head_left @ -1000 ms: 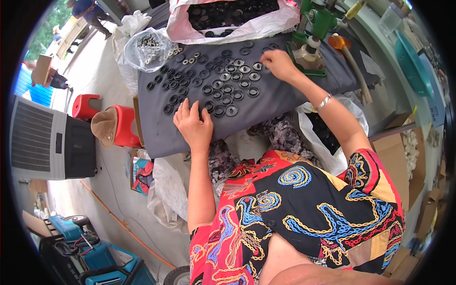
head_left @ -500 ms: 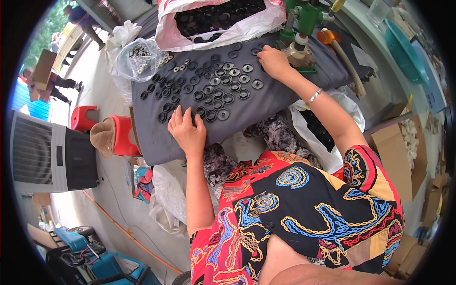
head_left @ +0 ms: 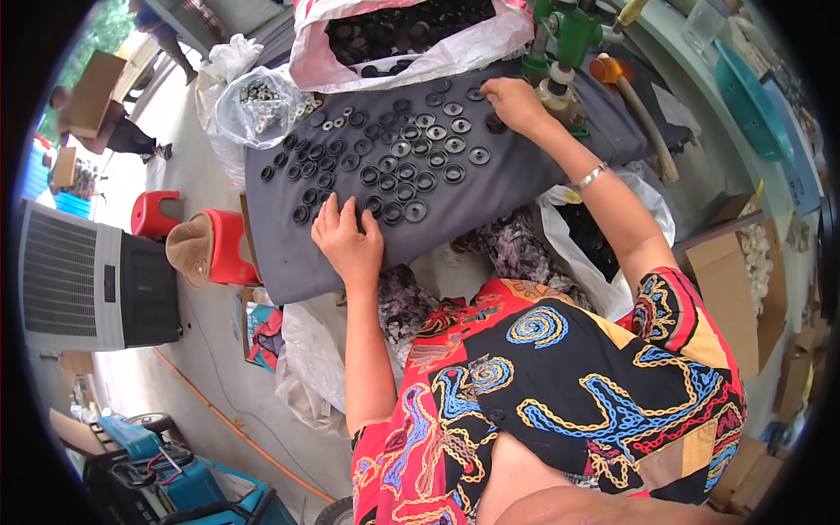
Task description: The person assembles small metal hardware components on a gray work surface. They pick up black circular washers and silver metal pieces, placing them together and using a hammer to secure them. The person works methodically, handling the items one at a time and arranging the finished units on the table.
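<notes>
Many small black round caps, some with a pale metal centre point(head_left: 479, 155), lie spread over the dark grey cloth point(head_left: 289, 254) on the work surface. My left hand point(head_left: 350, 245) rests at their near edge with fingers spread; it is open and holds nothing visible. Toward the far right, my right hand point(head_left: 518, 107) lies low over the cloth with loosely bent fingers. Its fingertips are beside a black ring point(head_left: 475, 94), and a dark disc point(head_left: 496, 122) sits partly under its palm. Nothing shows in its grasp.
Behind the caps stands a white-and-red sack point(head_left: 306, 61) full of black pieces. A clear bag of small metal parts point(head_left: 258, 109) sits at the left. A green hand press point(head_left: 569, 44) and a wooden-handled mallet point(head_left: 643, 114) stand right. A person carries a cardboard box point(head_left: 96, 92).
My right hand has lifted slightly and moved right and away, uncovering a dark disc near its palm. My left hand has barely moved. In the background, the person with the box has shifted.
</notes>
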### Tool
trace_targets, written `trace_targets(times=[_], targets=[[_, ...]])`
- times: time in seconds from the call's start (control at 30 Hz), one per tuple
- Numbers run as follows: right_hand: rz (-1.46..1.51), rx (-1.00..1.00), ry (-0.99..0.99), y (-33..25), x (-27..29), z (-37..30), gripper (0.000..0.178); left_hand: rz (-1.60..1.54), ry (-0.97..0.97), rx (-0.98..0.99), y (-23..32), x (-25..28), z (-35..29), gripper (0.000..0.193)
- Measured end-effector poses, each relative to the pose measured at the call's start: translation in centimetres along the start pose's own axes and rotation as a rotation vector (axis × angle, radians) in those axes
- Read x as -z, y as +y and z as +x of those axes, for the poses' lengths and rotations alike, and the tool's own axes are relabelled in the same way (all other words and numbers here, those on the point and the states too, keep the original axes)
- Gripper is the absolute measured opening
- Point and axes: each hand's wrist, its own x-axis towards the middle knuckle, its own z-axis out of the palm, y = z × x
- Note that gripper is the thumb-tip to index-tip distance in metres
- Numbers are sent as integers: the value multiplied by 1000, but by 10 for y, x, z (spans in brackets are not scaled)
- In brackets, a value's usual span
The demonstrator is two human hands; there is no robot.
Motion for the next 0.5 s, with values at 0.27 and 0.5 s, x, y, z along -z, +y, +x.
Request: trace_targets(times=[0.27, 0.5], targets=[[-119, 35, -153, -8, 0, -33, 27, -19, -23, -13, 0, 1, 1, 27], [133, -113, -177, -2, 5, -17, 28, -23, -11, -9, -1, 2, 1, 27]])
